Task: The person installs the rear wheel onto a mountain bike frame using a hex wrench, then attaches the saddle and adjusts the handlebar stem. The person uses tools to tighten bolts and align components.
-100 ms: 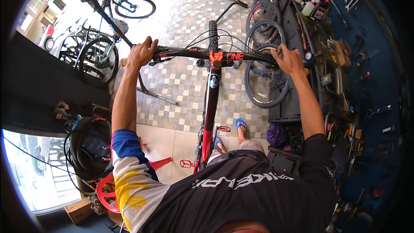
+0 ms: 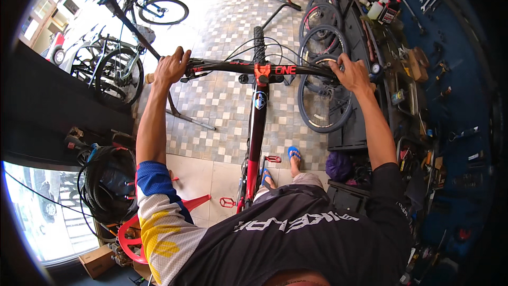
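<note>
We stand on a floor of small checked tiles [image 2: 222,100] in a bicycle workshop; spare wheels [image 2: 323,95] lean against a dark cabinet on our right, a blue tool wall [image 2: 455,74] runs beyond them, and other bicycles [image 2: 121,69] are parked on our left by the window. Beneath us is a red and black bicycle frame [image 2: 257,127], its long axis running straight away from our body; the handlebar [image 2: 254,68] crosses it at right angles, left to right, with the red stem [image 2: 262,73] at the middle. Our left hand [image 2: 170,68] is clenched round the left end of the bar; our right hand [image 2: 350,74] is wrapped over the right end; both arms are stretched about equally far, so neither is nearer; the stem lies midway between the two grips. A foot in a blue sandal [image 2: 294,154] rests by the red pedal [image 2: 273,159].
</note>
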The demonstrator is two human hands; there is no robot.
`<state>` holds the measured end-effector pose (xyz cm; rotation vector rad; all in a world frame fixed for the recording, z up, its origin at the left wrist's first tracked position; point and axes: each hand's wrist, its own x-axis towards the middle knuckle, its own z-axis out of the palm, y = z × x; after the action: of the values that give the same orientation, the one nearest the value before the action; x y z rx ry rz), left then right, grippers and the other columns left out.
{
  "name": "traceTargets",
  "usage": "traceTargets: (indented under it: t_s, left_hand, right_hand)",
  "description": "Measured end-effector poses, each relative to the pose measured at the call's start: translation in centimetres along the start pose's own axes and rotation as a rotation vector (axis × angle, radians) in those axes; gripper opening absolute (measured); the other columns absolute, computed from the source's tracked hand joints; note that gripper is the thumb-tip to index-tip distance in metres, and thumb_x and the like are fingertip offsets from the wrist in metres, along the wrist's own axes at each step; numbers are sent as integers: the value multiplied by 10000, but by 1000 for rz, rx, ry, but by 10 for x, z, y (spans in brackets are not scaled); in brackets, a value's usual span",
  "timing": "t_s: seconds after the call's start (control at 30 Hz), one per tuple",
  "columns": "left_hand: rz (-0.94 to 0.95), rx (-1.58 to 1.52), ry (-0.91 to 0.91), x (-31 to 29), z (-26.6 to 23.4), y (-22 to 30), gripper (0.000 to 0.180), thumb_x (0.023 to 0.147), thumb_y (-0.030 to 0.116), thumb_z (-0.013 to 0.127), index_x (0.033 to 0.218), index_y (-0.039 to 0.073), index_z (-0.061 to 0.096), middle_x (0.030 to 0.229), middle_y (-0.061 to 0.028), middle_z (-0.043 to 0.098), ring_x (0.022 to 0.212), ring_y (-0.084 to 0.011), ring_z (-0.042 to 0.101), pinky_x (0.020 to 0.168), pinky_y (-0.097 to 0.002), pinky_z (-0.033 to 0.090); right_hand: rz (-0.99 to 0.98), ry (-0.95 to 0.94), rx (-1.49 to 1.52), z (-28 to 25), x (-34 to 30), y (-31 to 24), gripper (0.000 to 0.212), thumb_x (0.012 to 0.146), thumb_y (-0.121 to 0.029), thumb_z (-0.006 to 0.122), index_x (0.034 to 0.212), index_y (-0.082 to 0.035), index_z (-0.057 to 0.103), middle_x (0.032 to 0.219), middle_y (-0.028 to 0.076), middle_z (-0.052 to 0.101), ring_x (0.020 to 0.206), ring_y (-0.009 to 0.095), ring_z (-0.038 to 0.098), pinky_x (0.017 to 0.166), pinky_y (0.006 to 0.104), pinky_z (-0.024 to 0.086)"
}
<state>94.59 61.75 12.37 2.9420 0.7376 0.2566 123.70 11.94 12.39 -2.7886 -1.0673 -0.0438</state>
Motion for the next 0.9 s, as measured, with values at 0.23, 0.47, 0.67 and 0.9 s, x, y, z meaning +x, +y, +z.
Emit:
traceTargets:
  t_s: [0.23, 0.47, 0.67, 0.9]
  left_hand:
    - [-25, -16, -21, 7, -2, 1, 530, 1084, 544, 338, 1153, 73, 571, 810, -255, 723, 892, -484, 697, 845, -570, 498]
    - [27, -112, 7, 10, -1, 0, 531, 1086, 541, 334, 1166, 80, 585, 826, -274, 716, 883, -492, 689, 821, -580, 500]
    - [-2, -58, -24, 10, -3, -2, 547, 1082, 532, 353, 1069, 56, 623, 829, -295, 697, 879, -497, 678, 814, -582, 488]
    - [-138, -112, 22, -2, 0, 3, 618, 1060, 545, 414, 1112, -19, 661, 988, -302, 717, 989, -478, 686, 907, -547, 517]
  right_hand:
    - [-46, 34, 57, 5, 11, 6, 720, 993, -712, 434, 1266, -68, 606, 954, 185, 752, 950, 370, 707, 991, 447, 424]
    - [-97, 185, 129, 20, 9, 15, 727, 986, -712, 456, 1323, -85, 604, 974, 185, 753, 952, 362, 717, 985, 441, 427]
    - [-48, 92, 36, 8, 12, 6, 640, 990, -681, 483, 1155, -79, 627, 939, 181, 750, 904, 383, 705, 922, 442, 436]
    - [-62, 86, 14, 1, 13, -4, 553, 986, -600, 538, 1058, -57, 615, 921, 180, 748, 889, 393, 696, 886, 464, 433]
